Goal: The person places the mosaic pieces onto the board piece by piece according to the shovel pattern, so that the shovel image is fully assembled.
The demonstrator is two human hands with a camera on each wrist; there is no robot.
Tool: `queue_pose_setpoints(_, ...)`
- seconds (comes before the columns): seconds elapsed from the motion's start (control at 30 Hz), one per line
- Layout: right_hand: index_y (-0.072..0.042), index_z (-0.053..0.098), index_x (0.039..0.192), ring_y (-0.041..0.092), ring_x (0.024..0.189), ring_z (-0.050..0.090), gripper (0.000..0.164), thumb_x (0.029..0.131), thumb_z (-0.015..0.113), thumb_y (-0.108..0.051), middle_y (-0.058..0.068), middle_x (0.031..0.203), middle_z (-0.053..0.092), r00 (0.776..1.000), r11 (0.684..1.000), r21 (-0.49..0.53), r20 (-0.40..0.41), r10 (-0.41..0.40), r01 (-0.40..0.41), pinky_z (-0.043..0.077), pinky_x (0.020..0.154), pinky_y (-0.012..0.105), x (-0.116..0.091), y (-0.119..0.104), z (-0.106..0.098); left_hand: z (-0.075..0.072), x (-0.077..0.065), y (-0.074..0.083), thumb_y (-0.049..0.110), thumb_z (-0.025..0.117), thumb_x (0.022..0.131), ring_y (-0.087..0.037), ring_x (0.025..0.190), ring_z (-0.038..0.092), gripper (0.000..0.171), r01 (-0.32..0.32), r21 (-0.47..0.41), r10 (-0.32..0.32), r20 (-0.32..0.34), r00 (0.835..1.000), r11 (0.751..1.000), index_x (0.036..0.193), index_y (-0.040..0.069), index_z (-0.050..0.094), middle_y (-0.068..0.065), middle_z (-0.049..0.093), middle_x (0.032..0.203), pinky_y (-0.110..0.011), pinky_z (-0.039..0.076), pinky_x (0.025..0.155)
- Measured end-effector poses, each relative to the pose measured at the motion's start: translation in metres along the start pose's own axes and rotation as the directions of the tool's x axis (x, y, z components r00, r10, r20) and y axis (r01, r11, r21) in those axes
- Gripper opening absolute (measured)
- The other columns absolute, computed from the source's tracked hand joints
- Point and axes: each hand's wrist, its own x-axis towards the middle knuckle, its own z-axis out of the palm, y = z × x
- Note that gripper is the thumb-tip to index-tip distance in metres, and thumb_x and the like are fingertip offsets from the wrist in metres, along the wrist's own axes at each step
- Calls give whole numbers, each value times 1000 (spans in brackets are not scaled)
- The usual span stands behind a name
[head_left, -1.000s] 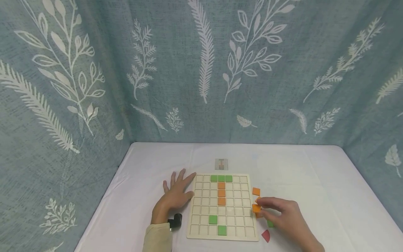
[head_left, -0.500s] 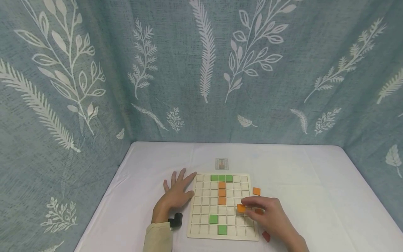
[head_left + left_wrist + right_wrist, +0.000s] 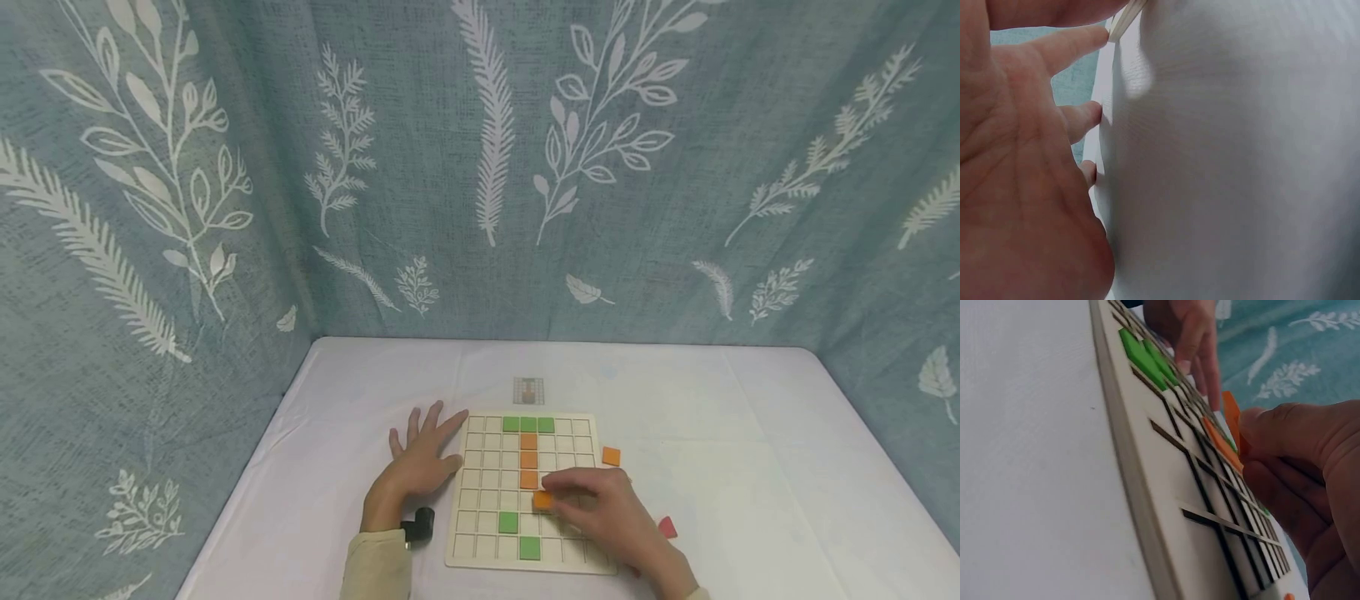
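R hand [image 3: 603, 508] pinches an orange tile [image 3: 542, 501] over the middle of the board [image 3: 476, 502]; L hand [image 3: 422, 461] lies spread at its L edge.
Vs 1 s ago: R hand + tile have come L from the loose pcs off the board's R edge, via its R half at 0.5 s, to just past the near end of the col. of 3 orange tiles [image 3: 528, 460], slightly R; contact w/ board unclear. L hand same pos., fingers straight, index tip at far-L corner. Row of 3 green tiles [image 3: 528, 424] at far edge + 2 nearer green tiles [image 3: 508, 522] unchanged. Loose orange tile [image 3: 611, 456] still on desk [image 3: 735, 433], R of board; red pc [image 3: 667, 527] now shows, spot prev. hidden by R hand. Small card [image 3: 528, 391] stays beyond board.
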Motion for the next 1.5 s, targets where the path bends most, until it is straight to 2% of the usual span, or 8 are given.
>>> queue_pose_setpoints(0.2,-25,85,117,4,113,77,29,92,86,-10,-19,117,81,998,998,-8,29,61,-61,63,101,30,5,-1,8,-1,-1,1,15,65,93,-53,169,-4,74,0,-2,0,4,1000,1000,166,18,49,-23,17,182,-81,-14,127)
queue_pose_setpoints(0.37,-25,85,117,5,113,77,32,90,86,-8,-19,116,81,997,998,-19,36,62,-61,64,100,31,8,-2,12,-1,-1,1,15,65,93,-53,169,-4,75,2,4,-2,9,1000,1000,166,19,49,-23,17,183,-81,-14,127)
queue_pose_setpoints(0.57,-25,84,118,5,116,76,31,92,86,-9,-20,118,81,993,994,-45,58,101,-98,63,103,33,9,-8,14,-1,-1,1,15,66,92,-53,169,-4,76,4,0,-4,4,1000,1000,166,19,50,-23,17,183,-81,-14,127)
queue_pose_setpoints(0.87,-19,84,116,10,112,79,32,87,88,-5,-13,114,83,999,982,-188,34,-6,12,65,99,35,10,-17,17,-1,-1,0,15,66,92,-53,169,-4,76,-1,0,1,8,1000,1000,166,19,50,-23,17,183,-81,-14,126)
queue_pose_setpoints(1.3,-17,83,116,11,107,80,34,86,88,-2,-9,113,84,996,978,-189,7,-91,90,66,95,34,9,-13,20,-2,-3,1,15,66,92,-53,169,-5,76,-4,-6,4,12,1000,1000,166,19,49,-24,17,182,-81,-14,126)
queue_pose_setpoints(1.5,-15,83,115,12,105,80,33,86,89,-1,-7,111,84,995,979,-177,3,-104,103,66,94,34,9,-12,20,-1,-2,2,15,66,92,-54,169,-4,75,-4,-1,4,9,1000,1000,166,18,50,-24,17,182,-82,-14,126)
